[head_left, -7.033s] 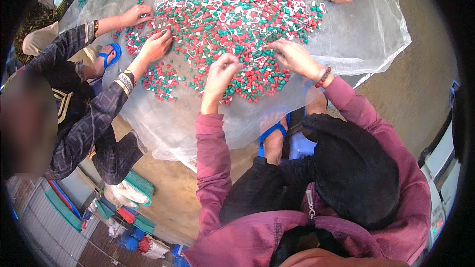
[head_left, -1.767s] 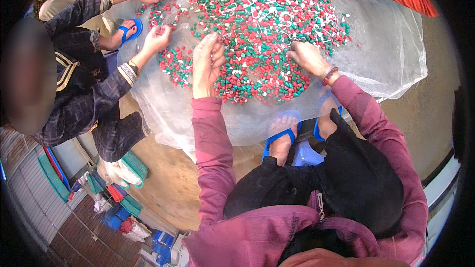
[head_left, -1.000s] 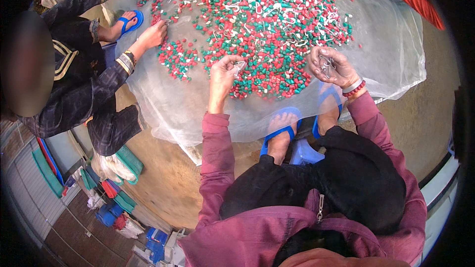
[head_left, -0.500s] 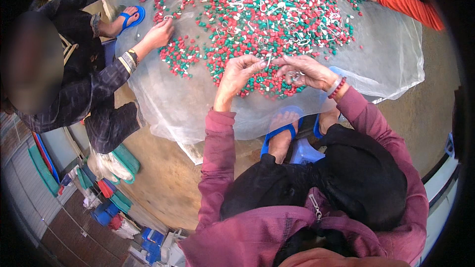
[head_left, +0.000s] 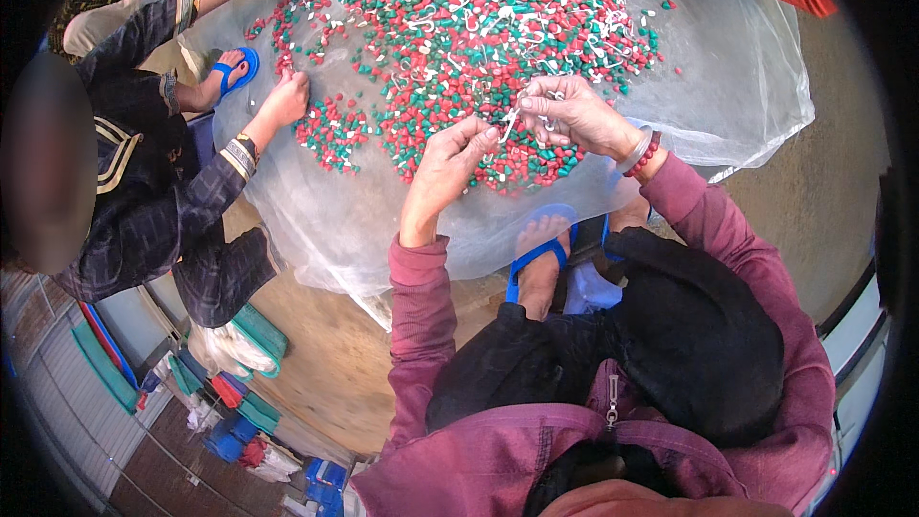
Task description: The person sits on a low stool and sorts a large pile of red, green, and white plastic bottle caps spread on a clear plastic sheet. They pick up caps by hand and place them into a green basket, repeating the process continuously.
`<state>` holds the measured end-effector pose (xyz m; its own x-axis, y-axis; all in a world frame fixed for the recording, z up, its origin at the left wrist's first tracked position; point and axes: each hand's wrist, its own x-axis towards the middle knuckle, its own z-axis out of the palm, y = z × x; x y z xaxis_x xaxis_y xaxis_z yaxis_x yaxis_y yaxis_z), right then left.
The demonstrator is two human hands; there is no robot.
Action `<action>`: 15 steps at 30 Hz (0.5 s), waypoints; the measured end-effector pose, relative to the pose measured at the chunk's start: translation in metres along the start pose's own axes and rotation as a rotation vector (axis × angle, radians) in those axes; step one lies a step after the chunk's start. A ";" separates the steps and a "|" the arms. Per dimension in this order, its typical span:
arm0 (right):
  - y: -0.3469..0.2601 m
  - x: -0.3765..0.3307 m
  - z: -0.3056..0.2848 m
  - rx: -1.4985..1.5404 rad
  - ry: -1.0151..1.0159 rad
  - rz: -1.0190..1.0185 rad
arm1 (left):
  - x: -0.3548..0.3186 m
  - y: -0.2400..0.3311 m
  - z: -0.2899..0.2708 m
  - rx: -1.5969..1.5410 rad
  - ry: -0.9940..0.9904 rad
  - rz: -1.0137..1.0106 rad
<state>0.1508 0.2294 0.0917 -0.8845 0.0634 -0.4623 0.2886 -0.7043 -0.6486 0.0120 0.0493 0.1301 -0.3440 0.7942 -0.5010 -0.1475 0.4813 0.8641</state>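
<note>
Pinching a white hook (head_left: 510, 124) by the clear sheet (head_left: 728, 67)'s near edge, left hand (head_left: 446, 161) and right hand (head_left: 582, 117) could drop it among coloured pieces (head_left: 450, 62) if either slips.

Both hands (head_left: 452, 161) (head_left: 579, 120) thumb-to-finger, near each other, right slightly higher, forearms (head_left: 421, 335) (head_left: 723, 220) wide apart.

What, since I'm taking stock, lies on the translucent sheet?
Small red, green and white pieces, with white hooked pieces scattered among them. Whatever lies beneath that top layer is covered.
</note>
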 end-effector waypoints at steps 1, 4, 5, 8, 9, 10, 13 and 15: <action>-0.002 -0.001 0.002 -0.043 0.027 -0.049 | 0.000 -0.002 0.002 -0.056 0.016 0.015; -0.003 -0.004 0.005 -0.157 0.102 -0.153 | 0.003 -0.009 0.004 -0.313 0.060 -0.102; -0.002 -0.004 0.006 -0.190 0.113 -0.173 | 0.006 -0.012 0.004 -0.257 0.116 -0.085; 0.000 -0.003 0.004 -0.206 0.196 -0.209 | 0.012 -0.020 0.005 -0.151 0.297 -0.063; 0.000 -0.003 0.003 -0.195 0.198 -0.215 | 0.012 -0.022 0.005 -0.158 0.359 -0.049; 0.001 -0.002 0.001 -0.149 0.243 -0.200 | 0.013 -0.023 0.005 -0.166 0.422 -0.035; 0.000 -0.003 -0.005 0.024 0.293 -0.110 | 0.014 -0.023 0.008 -0.271 0.365 -0.013; 0.001 -0.004 -0.006 0.058 0.230 -0.108 | 0.015 -0.022 0.011 -0.240 0.342 -0.064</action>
<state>0.1571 0.2333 0.0896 -0.8004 0.2946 -0.5220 0.1698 -0.7238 -0.6688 0.0207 0.0551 0.1034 -0.6094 0.5772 -0.5436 -0.3761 0.3932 0.8390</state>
